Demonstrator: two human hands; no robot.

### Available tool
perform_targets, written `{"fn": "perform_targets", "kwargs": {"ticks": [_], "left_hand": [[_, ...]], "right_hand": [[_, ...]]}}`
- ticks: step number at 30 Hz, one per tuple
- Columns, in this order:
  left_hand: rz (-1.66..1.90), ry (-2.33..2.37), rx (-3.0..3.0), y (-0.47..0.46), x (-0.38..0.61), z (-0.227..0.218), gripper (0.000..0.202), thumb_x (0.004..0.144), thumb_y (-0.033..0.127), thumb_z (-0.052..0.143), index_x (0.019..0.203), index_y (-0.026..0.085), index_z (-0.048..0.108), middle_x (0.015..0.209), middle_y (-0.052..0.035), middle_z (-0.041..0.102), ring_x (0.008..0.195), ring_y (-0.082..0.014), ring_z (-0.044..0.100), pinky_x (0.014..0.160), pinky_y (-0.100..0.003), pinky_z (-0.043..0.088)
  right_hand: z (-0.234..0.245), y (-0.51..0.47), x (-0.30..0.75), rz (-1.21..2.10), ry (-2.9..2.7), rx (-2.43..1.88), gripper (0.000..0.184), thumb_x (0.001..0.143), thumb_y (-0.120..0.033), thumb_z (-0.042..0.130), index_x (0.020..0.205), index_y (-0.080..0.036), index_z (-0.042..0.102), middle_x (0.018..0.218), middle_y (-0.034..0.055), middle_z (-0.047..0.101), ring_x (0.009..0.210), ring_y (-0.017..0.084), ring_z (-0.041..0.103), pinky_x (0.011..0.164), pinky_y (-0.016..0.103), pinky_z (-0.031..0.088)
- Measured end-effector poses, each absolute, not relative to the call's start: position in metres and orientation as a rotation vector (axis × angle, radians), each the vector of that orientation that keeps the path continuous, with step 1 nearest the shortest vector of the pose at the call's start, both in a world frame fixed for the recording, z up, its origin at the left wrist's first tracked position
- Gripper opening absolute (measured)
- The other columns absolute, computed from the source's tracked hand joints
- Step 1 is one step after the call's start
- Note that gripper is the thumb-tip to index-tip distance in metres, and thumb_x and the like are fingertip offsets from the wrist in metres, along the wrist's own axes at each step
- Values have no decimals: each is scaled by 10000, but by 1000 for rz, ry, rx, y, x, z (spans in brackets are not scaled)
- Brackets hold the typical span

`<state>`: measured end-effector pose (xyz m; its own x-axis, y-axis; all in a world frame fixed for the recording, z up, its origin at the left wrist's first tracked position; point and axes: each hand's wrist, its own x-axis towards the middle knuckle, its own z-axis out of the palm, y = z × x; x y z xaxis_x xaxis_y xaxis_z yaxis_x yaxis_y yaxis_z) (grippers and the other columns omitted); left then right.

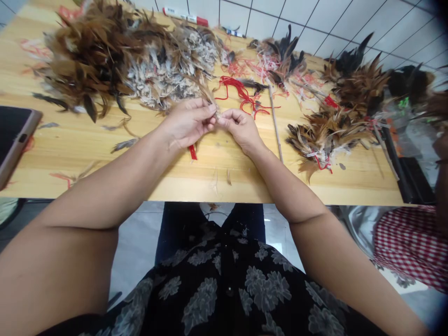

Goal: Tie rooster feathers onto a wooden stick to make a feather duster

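Note:
My left hand (pixel 192 120) pinches a small brown feather (pixel 209 94) between thumb and fingers, its tip pointing up and away from me. The fingertips of my right hand (pixel 241 129) are closed on the feather's lower end, close to the left fingertips. Whether it is one feather or a few together I cannot tell. A short red strip (pixel 192 152) sticks out below my left hand. Just beyond my hands lie a tangle of red yarn (pixel 236 88) and a thin wooden stick (pixel 275 123).
A large pile of brown feathers (pixel 87 51) with pale quill ends (pixel 164 79) covers the table's (pixel 175 186) back left. Feather bundles (pixel 325 128) lie at the right, near a black object (pixel 409 172). A phone (pixel 16 135) sits far left. A marker (pixel 185 17) lies by the tiled wall (pixel 266 14).

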<state>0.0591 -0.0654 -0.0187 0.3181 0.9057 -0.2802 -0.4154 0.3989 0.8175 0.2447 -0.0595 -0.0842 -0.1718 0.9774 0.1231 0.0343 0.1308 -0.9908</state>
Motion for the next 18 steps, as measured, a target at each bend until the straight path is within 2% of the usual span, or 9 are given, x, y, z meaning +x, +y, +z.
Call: {"fn": "perform_targets", "kwargs": {"ticks": [6, 12, 18], "left_hand": [[960, 878, 732, -69, 61, -12, 373, 1045, 94, 942, 797, 154, 670, 706, -9, 695, 600, -86, 643, 584, -148, 527], [1053, 882, 813, -57, 52, -31, 453, 901, 154, 1101, 827, 202, 657, 728, 12, 678, 730, -156, 689, 663, -241, 515], [1140, 917, 1207, -49, 49, -53, 378, 893, 269, 1078, 785, 220, 719, 711, 14, 652, 751, -166, 515, 742, -328, 393]], "right_hand": [[-81, -60, 244, 1225, -1439, -1085, 687, 820, -824, 978, 970, -201, 730, 1004, 40, 804, 1051, 185, 744, 1021, 351, 663], [-76, -61, 246, 1243, -1426, -1038, 713, 816, -870, 949, 988, -199, 780, 1105, 63, 856, 1201, 225, 797, 1185, 419, 665], [-68, -65, 243, 1258, -1403, -1066, 653, 763, -815, 1011, 936, -220, 809, 1103, 75, 873, 1239, 250, 797, 1162, 403, 665]]}}
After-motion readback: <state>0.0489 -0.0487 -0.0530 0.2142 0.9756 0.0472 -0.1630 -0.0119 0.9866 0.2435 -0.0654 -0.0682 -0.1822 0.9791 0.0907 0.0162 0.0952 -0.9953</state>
